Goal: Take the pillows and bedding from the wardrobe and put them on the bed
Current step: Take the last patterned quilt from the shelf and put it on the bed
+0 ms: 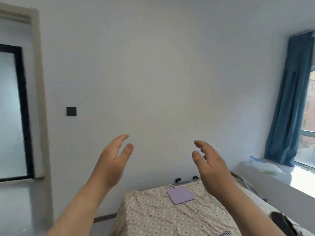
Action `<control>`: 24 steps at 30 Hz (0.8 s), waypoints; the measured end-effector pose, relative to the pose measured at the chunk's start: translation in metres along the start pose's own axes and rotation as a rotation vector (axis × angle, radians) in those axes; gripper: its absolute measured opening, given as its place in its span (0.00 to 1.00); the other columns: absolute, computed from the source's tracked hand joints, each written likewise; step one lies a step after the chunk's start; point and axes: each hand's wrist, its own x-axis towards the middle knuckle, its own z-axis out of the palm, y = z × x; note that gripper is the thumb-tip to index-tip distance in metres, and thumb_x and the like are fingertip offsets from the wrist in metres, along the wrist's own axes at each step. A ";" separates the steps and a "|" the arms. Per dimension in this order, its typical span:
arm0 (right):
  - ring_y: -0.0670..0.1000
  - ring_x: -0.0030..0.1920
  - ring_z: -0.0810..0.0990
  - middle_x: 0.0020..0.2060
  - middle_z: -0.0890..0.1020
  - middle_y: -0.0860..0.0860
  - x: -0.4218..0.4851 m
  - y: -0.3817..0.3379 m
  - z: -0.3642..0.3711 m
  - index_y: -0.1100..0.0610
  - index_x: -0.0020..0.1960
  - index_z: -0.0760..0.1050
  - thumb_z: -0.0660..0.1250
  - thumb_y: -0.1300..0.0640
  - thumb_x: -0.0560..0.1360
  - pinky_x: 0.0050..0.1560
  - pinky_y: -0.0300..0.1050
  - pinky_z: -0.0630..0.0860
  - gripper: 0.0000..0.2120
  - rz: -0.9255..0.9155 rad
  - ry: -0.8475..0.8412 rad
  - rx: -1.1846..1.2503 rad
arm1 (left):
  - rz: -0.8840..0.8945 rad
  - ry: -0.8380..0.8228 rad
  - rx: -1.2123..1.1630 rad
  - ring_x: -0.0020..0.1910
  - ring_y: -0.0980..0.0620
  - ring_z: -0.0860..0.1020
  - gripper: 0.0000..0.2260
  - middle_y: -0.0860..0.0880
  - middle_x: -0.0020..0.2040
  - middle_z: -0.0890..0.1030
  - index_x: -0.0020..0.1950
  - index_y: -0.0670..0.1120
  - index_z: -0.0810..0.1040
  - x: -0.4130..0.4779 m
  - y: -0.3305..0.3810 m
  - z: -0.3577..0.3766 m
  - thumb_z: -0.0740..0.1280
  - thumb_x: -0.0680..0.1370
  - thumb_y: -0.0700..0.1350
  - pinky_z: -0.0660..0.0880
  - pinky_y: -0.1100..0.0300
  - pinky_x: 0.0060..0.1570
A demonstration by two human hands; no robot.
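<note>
Below the fingers, a bed (153, 217) covered in a beige cotton sheet printed with small pale rings, pushed against the white wall. No pillows or bedding in view anywhere. Just under the right hand's fingers (202, 144), a flat lilac rectangular pad (180, 194) lying on the sheet near the head end. Left hand (112, 160) and right hand (210, 165) raised side by side, palms turned toward each other, well apart, fingers spread wide and holding nothing. Left of the left hand's fingers (121, 138), a dark square wall switch (71, 111), and further left a black-framed frosted glass door (14, 113). Right of the right fingers, a blue fabric curtain (288, 99) hanging beside a window (309, 116).
</note>
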 end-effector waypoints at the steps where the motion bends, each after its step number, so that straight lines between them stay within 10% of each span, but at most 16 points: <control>1: 0.47 0.66 0.69 0.62 0.70 0.40 0.005 -0.018 0.024 0.48 0.71 0.67 0.57 0.46 0.80 0.66 0.50 0.66 0.20 -0.037 -0.042 0.032 | -0.024 0.052 0.039 0.64 0.61 0.66 0.23 0.58 0.65 0.70 0.70 0.50 0.71 -0.002 -0.012 -0.032 0.60 0.77 0.58 0.60 0.64 0.62; 12: 0.35 0.57 0.73 0.56 0.76 0.35 0.024 -0.267 0.288 0.42 0.66 0.70 0.61 0.46 0.77 0.55 0.39 0.71 0.18 -0.334 -0.494 0.461 | -0.229 0.475 0.334 0.58 0.59 0.74 0.09 0.62 0.56 0.77 0.56 0.63 0.74 -0.057 -0.080 -0.365 0.65 0.77 0.51 0.69 0.62 0.52; 24: 0.45 0.59 0.74 0.60 0.76 0.43 -0.060 -0.532 0.456 0.45 0.69 0.68 0.61 0.45 0.77 0.54 0.42 0.69 0.21 -0.667 -0.859 0.815 | -0.393 0.871 0.802 0.58 0.53 0.76 0.16 0.52 0.58 0.79 0.60 0.51 0.77 -0.152 -0.042 -0.605 0.64 0.76 0.55 0.71 0.52 0.60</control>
